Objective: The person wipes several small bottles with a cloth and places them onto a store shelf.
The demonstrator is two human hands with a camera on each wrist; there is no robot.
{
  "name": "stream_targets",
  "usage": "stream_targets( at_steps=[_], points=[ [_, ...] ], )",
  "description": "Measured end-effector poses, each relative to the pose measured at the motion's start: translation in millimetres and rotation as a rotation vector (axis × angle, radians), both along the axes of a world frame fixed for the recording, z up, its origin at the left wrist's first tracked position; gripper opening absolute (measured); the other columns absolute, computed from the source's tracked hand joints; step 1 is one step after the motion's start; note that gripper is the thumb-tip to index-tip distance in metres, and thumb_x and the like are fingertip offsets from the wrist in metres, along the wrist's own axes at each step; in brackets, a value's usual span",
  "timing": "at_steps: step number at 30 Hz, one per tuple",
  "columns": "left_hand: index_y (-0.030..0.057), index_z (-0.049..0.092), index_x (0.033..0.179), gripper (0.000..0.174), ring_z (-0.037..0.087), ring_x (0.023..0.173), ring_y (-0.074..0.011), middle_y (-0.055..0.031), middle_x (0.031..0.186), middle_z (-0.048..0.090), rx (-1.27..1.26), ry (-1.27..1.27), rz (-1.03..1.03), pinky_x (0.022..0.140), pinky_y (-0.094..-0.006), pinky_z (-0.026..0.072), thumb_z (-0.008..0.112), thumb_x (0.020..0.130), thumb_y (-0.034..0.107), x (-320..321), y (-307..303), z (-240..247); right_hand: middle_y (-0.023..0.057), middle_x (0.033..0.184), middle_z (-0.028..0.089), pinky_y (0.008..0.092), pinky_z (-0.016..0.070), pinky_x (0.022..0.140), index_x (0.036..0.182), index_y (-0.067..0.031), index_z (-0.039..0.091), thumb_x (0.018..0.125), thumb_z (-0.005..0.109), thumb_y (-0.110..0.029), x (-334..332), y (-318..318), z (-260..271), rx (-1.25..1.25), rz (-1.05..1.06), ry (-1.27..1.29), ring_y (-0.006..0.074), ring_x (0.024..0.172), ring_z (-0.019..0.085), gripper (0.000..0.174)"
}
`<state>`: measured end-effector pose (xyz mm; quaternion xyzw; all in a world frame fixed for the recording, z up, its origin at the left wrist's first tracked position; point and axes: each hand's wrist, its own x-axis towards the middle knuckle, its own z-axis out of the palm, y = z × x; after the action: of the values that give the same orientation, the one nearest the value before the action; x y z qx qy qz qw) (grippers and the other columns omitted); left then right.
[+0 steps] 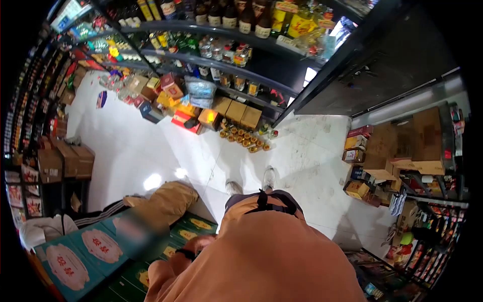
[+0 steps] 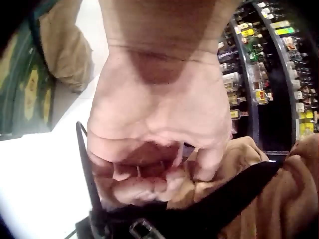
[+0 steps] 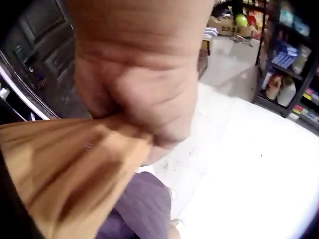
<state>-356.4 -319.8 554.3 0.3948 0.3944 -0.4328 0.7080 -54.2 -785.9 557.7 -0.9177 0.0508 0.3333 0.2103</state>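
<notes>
In the left wrist view the left hand [image 2: 159,119] has its fingers curled at the orange shirt [image 2: 249,194], gripping a fold of cloth just above a black strap [image 2: 219,214] with a buckle. The head view shows this hand [image 1: 200,242] low at the left side of the shirt [image 1: 282,251], with a dark band on the wrist. Gripped in the right hand [image 3: 144,94], the shirt's cloth [image 3: 79,164] is pulled taut above dark purple shorts [image 3: 142,204]. The head view does not show the right hand, and its fingertips are hidden in the right wrist view.
Another person in tan trousers [image 1: 173,199] is at the left, by teal boxes [image 1: 65,261] and green boxes [image 1: 188,234]. Bottle shelves [image 1: 216,63] stand ahead, with cartons [image 1: 236,111] and gold-topped bottles [image 1: 241,136] on the floor. A dark door [image 1: 372,65] and stacked cartons [image 1: 427,136] are at right.
</notes>
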Motion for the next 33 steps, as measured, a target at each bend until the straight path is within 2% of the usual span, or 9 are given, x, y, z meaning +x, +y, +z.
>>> stream_targets(
  at_steps=[3,6,7,8,11,16,22,27,33],
  points=[
    [0.0150,0.060,0.109,0.031,0.057,0.083,-0.0189,-0.0027,0.097,0.061,0.045,0.024,0.069,0.068,-0.0400,0.0500,0.054,0.087,0.036,-19.4,-6.7,14.2,0.0177,0.066,0.054,0.0413,0.0430,0.057,0.076,-0.0009,0.050,0.092,0.057,-0.027,14.9,11.1,3.4,0.030,-0.108,-0.058,0.0316,0.059,0.052,0.031],
    [0.0144,0.060,0.108,0.030,0.058,0.083,-0.0199,-0.0038,0.097,0.061,0.109,0.039,0.127,0.068,-0.0405,0.0499,0.054,0.087,0.035,-30.4,-16.6,27.8,0.0237,0.065,0.056,0.0474,0.0434,0.059,0.076,0.0035,0.050,0.092,0.056,-0.030,61.6,9.0,-57.3,0.123,0.327,-0.445,0.0442,0.063,0.054,0.037],
    [0.0142,0.060,0.108,0.030,0.058,0.083,-0.0203,-0.0042,0.097,0.061,0.136,0.037,0.143,0.068,-0.0406,0.0499,0.054,0.087,0.035,-32.1,-22.2,30.7,0.0254,0.070,0.058,0.0470,0.0434,0.059,0.077,0.0032,0.050,0.091,0.056,-0.030,75.9,50.0,-32.3,0.113,0.075,-0.257,0.0462,0.067,0.054,0.037],
    [0.0140,0.060,0.107,0.030,0.058,0.083,-0.0206,-0.0046,0.096,0.061,0.162,0.032,0.155,0.068,-0.0408,0.0498,0.053,0.087,0.035,-32.0,-30.8,33.8,0.0258,0.071,0.058,0.0469,0.0430,0.058,0.077,0.0024,0.050,0.092,0.056,-0.030,87.3,64.4,-44.5,0.103,0.110,-0.244,0.0474,0.068,0.054,0.036],
    [0.0135,0.060,0.106,0.029,0.058,0.083,-0.0217,-0.0056,0.096,0.062,0.248,-0.005,0.198,0.068,-0.0412,0.0497,0.053,0.087,0.035,-18.0,-70.1,39.4,0.0217,0.066,0.057,0.0432,0.0434,0.058,0.076,0.0029,0.049,0.093,0.055,-0.029,100.9,110.6,-52.1,0.268,0.177,-0.117,0.0340,0.061,0.057,0.036],
    [0.0125,0.061,0.104,0.029,0.059,0.083,-0.0234,-0.0075,0.095,0.062,0.411,-0.020,0.344,0.068,-0.0420,0.0496,0.053,0.087,0.034,25.0,-132.0,39.1,0.0195,0.065,0.057,0.0417,0.0433,0.057,0.076,0.0021,0.049,0.093,0.054,-0.030,117.2,140.3,-89.0,0.295,0.344,0.117,0.0315,0.060,0.056,0.036],
    [0.0113,0.061,0.102,0.028,0.060,0.082,-0.0255,-0.0096,0.093,0.063,0.410,0.110,0.523,0.068,-0.0429,0.0494,0.052,0.087,0.033,11.1,-205.9,57.4,0.0169,0.065,0.056,0.0400,0.0431,0.056,0.076,0.0012,0.050,0.094,0.053,-0.031,177.0,123.7,-97.5,0.194,0.372,0.141,0.0285,0.059,0.055,0.037],
    [0.0104,0.061,0.100,0.027,0.061,0.082,-0.0272,-0.0115,0.092,0.064,0.391,0.150,0.565,0.068,-0.0437,0.0492,0.052,0.087,0.032,-3.4,-195.7,51.6,0.0148,0.064,0.055,0.0385,0.0430,0.054,0.076,0.0004,0.050,0.094,0.053,-0.031,197.8,140.9,-84.8,0.154,0.322,0.099,0.0261,0.058,0.054,0.037],
    [0.0092,0.062,0.098,0.027,0.062,0.082,-0.0293,-0.0136,0.091,0.065,0.383,0.107,0.500,0.068,-0.0446,0.0490,0.051,0.087,0.031,-49.3,-107.2,26.2,0.0122,0.064,0.054,0.0367,0.0429,0.053,0.076,-0.0005,0.051,0.095,0.052,-0.032,156.2,187.5,-70.0,0.135,0.208,0.052,0.0231,0.057,0.053,0.037]
  ],
)
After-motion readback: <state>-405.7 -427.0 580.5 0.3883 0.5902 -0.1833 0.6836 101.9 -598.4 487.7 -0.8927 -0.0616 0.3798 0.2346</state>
